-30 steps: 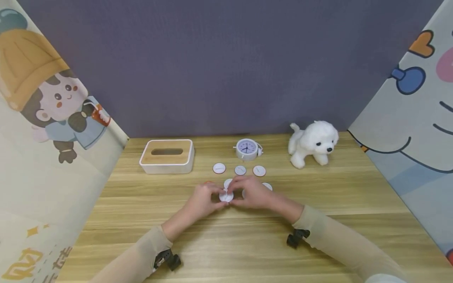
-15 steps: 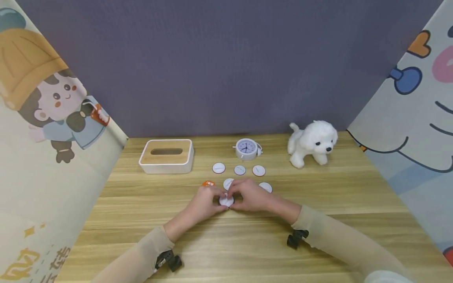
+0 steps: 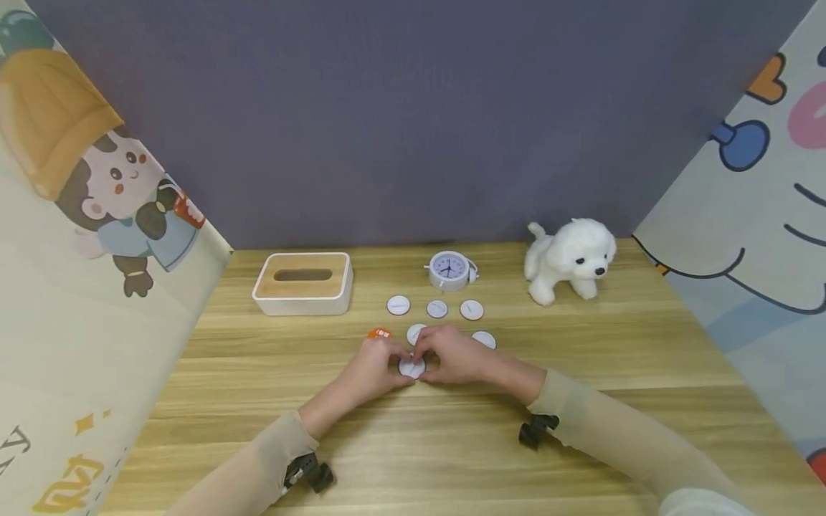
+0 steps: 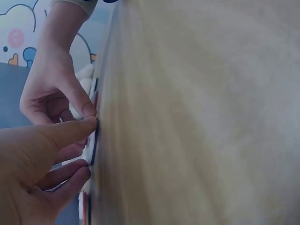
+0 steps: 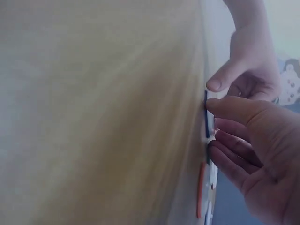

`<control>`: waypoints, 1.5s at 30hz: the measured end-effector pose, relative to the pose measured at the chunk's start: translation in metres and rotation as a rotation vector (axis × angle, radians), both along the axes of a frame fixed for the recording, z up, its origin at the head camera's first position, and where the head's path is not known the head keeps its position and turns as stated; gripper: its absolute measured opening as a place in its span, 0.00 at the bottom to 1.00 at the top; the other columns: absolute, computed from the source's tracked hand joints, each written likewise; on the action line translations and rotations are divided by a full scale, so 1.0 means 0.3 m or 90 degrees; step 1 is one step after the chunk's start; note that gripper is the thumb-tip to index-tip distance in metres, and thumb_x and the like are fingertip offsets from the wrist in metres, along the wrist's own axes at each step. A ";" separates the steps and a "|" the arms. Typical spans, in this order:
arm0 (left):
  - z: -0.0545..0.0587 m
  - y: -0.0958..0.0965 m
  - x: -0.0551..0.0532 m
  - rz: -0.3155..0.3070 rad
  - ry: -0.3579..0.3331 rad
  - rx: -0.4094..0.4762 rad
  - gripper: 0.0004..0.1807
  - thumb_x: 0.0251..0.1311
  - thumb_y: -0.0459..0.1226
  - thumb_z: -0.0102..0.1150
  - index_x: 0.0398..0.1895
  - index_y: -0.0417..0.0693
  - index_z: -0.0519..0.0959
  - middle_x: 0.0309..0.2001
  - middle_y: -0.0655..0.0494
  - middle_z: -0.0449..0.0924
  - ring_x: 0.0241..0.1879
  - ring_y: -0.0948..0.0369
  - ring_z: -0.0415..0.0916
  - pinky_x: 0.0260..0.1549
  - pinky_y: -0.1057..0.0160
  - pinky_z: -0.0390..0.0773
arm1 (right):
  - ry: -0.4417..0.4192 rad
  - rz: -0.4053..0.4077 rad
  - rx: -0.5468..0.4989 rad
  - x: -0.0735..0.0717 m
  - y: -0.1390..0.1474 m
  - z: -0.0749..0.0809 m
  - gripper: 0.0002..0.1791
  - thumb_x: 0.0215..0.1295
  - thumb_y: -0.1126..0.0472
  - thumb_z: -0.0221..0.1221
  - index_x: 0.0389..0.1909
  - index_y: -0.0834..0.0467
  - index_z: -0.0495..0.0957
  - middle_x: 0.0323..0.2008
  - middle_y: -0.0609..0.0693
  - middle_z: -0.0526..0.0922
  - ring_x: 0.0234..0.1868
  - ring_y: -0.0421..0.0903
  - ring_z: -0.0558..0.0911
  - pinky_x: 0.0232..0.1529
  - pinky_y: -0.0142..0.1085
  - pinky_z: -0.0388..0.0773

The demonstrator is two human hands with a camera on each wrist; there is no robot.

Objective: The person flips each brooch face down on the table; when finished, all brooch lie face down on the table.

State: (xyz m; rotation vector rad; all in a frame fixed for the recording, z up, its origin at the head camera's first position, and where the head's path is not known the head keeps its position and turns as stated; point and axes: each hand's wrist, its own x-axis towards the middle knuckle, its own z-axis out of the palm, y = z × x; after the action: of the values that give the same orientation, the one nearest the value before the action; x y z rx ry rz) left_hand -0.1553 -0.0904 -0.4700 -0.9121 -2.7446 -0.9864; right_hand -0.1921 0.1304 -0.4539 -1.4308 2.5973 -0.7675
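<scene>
Both hands meet around a white round disc point(image 3: 412, 367) with a thin dark blue edge, lying flat close to the wooden table in the head view. My left hand point(image 3: 373, 367) pinches its left side between thumb and fingers. From the right, my right hand point(image 3: 454, 356) grips the same disc, its thumb at the near edge and its fingers at the far edge. In the left wrist view the disc point(image 4: 94, 147) appears edge-on between the fingertips. Just behind the hands lie another white disc point(image 3: 416, 333) and an orange disc point(image 3: 379, 334), the latter partly covered by the left hand.
Three white discs, left point(image 3: 398, 305), middle point(image 3: 437, 309) and right point(image 3: 472, 309), form a row farther back. One more white disc point(image 3: 483, 339) lies beside the right hand. Behind stand a tissue box point(image 3: 303, 287), an alarm clock point(image 3: 449, 271) and a white plush dog point(image 3: 571, 261).
Both hands have shifted slightly toward the near side with the white disc between them. More of the orange disc now shows behind the left hand.
</scene>
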 end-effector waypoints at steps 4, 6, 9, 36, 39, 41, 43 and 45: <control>0.032 -0.027 -0.008 0.013 -0.052 0.026 0.15 0.48 0.35 0.85 0.40 0.41 0.91 0.38 0.51 0.92 0.40 0.56 0.87 0.44 0.59 0.89 | -0.014 -0.017 -0.019 -0.028 0.008 0.008 0.08 0.58 0.61 0.76 0.38 0.55 0.89 0.37 0.46 0.87 0.39 0.41 0.84 0.44 0.28 0.83; 0.049 -0.047 -0.015 0.029 -0.071 0.038 0.14 0.50 0.34 0.83 0.40 0.39 0.90 0.38 0.48 0.91 0.41 0.54 0.88 0.45 0.58 0.91 | -0.015 -0.033 -0.035 -0.041 0.007 0.019 0.08 0.58 0.62 0.75 0.38 0.56 0.89 0.36 0.49 0.87 0.38 0.43 0.84 0.42 0.29 0.83; 0.063 -0.077 -0.032 0.057 -0.084 0.053 0.15 0.51 0.33 0.82 0.40 0.35 0.89 0.40 0.43 0.91 0.41 0.51 0.89 0.44 0.54 0.92 | -0.022 -0.069 -0.045 -0.057 -0.001 0.037 0.08 0.60 0.62 0.74 0.40 0.58 0.90 0.36 0.51 0.88 0.38 0.44 0.85 0.41 0.29 0.84; 0.062 -0.230 -0.136 0.160 -0.193 -0.030 0.32 0.48 0.39 0.85 0.53 0.28 0.85 0.35 0.47 0.91 0.35 0.60 0.87 0.40 0.60 0.91 | -0.072 -0.115 0.062 -0.142 -0.190 0.037 0.23 0.57 0.60 0.74 0.54 0.63 0.86 0.43 0.52 0.91 0.40 0.43 0.86 0.41 0.29 0.84; 0.055 -0.223 -0.139 0.161 -0.188 -0.045 0.32 0.47 0.39 0.86 0.53 0.28 0.85 0.33 0.49 0.90 0.33 0.61 0.87 0.39 0.60 0.90 | -0.053 -0.113 0.092 -0.140 -0.202 0.040 0.23 0.57 0.60 0.75 0.53 0.62 0.87 0.38 0.51 0.90 0.37 0.42 0.83 0.40 0.31 0.82; 0.051 -0.218 -0.140 0.159 -0.180 -0.053 0.31 0.47 0.39 0.86 0.52 0.28 0.86 0.32 0.50 0.90 0.32 0.62 0.86 0.38 0.61 0.90 | -0.062 -0.118 0.107 -0.134 -0.211 0.049 0.23 0.57 0.61 0.75 0.54 0.63 0.87 0.37 0.52 0.88 0.37 0.43 0.81 0.40 0.34 0.81; 0.045 -0.213 -0.142 0.156 -0.176 -0.060 0.31 0.47 0.39 0.85 0.52 0.29 0.86 0.31 0.51 0.89 0.32 0.63 0.84 0.37 0.61 0.89 | -0.070 -0.125 0.121 -0.131 -0.220 0.053 0.24 0.56 0.61 0.76 0.54 0.62 0.86 0.38 0.52 0.88 0.39 0.44 0.79 0.43 0.36 0.81; 0.041 -0.208 -0.143 0.149 -0.174 -0.063 0.29 0.48 0.39 0.85 0.51 0.30 0.87 0.30 0.53 0.88 0.31 0.64 0.83 0.36 0.63 0.87 | -0.074 -0.128 0.130 -0.129 -0.227 0.054 0.24 0.56 0.62 0.76 0.55 0.62 0.86 0.39 0.52 0.88 0.41 0.46 0.79 0.45 0.39 0.80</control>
State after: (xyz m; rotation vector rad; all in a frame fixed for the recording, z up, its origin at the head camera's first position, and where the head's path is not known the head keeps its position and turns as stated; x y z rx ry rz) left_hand -0.1983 -0.1527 -0.4576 -0.4789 -3.0600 -1.0048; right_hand -0.2308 0.0623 -0.4376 -1.0522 2.6646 -0.5654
